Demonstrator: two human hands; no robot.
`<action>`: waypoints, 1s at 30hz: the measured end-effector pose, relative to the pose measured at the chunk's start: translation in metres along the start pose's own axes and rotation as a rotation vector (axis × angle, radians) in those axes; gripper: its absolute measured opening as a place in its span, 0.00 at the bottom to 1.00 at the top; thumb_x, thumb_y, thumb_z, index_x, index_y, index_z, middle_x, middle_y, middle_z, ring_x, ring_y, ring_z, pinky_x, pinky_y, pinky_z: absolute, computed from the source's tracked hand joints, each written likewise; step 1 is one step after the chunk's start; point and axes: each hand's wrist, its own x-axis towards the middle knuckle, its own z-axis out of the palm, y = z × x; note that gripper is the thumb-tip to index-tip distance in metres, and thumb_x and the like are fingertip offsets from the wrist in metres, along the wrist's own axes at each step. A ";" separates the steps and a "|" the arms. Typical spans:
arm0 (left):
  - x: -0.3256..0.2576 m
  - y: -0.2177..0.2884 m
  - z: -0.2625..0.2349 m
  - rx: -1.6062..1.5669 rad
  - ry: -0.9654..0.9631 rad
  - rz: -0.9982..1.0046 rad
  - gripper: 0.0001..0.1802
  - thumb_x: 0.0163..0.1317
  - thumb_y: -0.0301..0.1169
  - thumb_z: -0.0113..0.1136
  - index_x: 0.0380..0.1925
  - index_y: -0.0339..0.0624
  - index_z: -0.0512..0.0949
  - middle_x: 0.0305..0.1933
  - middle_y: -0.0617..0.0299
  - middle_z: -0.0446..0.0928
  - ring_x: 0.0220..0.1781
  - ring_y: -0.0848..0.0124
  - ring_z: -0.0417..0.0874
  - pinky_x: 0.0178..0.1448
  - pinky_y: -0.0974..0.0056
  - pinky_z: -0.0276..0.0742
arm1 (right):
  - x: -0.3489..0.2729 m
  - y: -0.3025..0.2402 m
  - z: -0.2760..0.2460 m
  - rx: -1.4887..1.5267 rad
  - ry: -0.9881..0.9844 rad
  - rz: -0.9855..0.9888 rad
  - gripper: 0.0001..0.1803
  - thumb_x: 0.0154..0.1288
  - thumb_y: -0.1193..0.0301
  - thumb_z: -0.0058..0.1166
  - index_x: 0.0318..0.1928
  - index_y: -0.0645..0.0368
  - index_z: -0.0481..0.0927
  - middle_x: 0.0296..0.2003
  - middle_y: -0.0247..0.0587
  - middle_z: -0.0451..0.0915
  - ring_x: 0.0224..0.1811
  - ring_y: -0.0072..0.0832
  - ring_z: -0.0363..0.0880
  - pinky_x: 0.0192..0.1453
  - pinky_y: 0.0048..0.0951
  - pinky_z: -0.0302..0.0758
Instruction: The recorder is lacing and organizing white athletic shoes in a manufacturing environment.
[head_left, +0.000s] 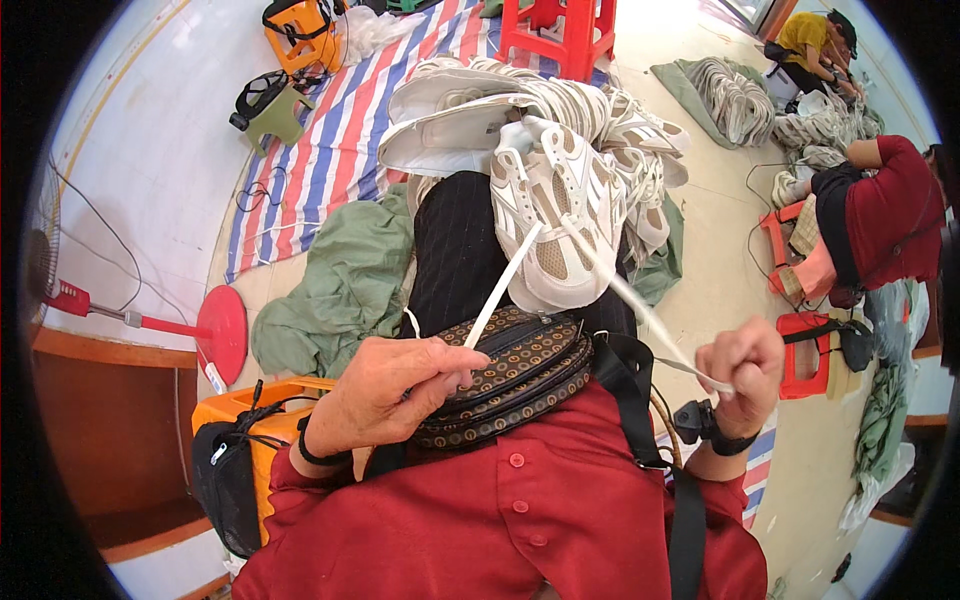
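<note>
A white and beige sneaker (560,262) rests on my lap, its toe pointing toward me. One strand of its white shoelace (507,281) runs from the lowest eyelets to my left hand (395,388), where thumb and fingers pinch it. The other strand stretches to the right, into the curled fingers of my right hand (742,372). Both strands spread apart in a V, and the eyelets higher up look unlaced. Between my hands sits a dark patterned waist bag (505,375). Right behind the sneaker, a pile of similar shoes (570,105) covers the far end of my lap.
A striped sheet (325,165) and green cloth (335,290) lie on the left floor. Farther off stand a red stool (560,45) and an olive stool (275,120). Two people (890,215) work at right beside more shoes (730,100). An orange stool (225,405) is at my left.
</note>
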 end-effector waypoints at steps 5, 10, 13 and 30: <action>-0.006 0.003 0.006 0.015 -0.016 0.033 0.14 0.59 0.18 0.58 0.45 0.38 0.80 0.31 0.59 0.82 0.30 0.66 0.84 0.33 0.65 0.77 | -0.007 -0.027 -0.014 0.247 -0.217 -0.220 0.09 0.60 0.75 0.58 0.28 0.61 0.70 0.09 0.33 0.69 0.06 0.23 0.65 0.14 0.29 0.67; -0.009 0.008 0.012 0.079 -0.017 0.149 0.16 0.55 0.17 0.61 0.45 0.38 0.80 0.31 0.56 0.82 0.29 0.61 0.83 0.31 0.63 0.77 | -0.008 -0.051 -0.006 0.165 -0.145 -0.349 0.12 0.68 0.74 0.52 0.28 0.53 0.65 0.14 0.35 0.73 0.10 0.17 0.68 0.17 0.20 0.71; -0.008 0.011 0.015 0.137 -0.055 0.169 0.16 0.56 0.19 0.60 0.45 0.38 0.80 0.31 0.57 0.80 0.29 0.62 0.81 0.30 0.62 0.76 | 0.019 -0.065 -0.013 -0.263 0.286 -0.376 0.06 0.69 0.72 0.51 0.34 0.57 0.70 0.24 0.33 0.75 0.18 0.13 0.70 0.21 0.17 0.69; -0.013 0.011 0.022 0.208 -0.133 0.174 0.20 0.50 0.21 0.60 0.47 0.39 0.79 0.32 0.59 0.77 0.33 0.62 0.79 0.33 0.60 0.75 | 0.184 0.003 0.270 -1.018 -1.223 -1.230 0.10 0.59 0.68 0.53 0.40 0.57 0.76 0.40 0.40 0.78 0.45 0.36 0.77 0.49 0.37 0.75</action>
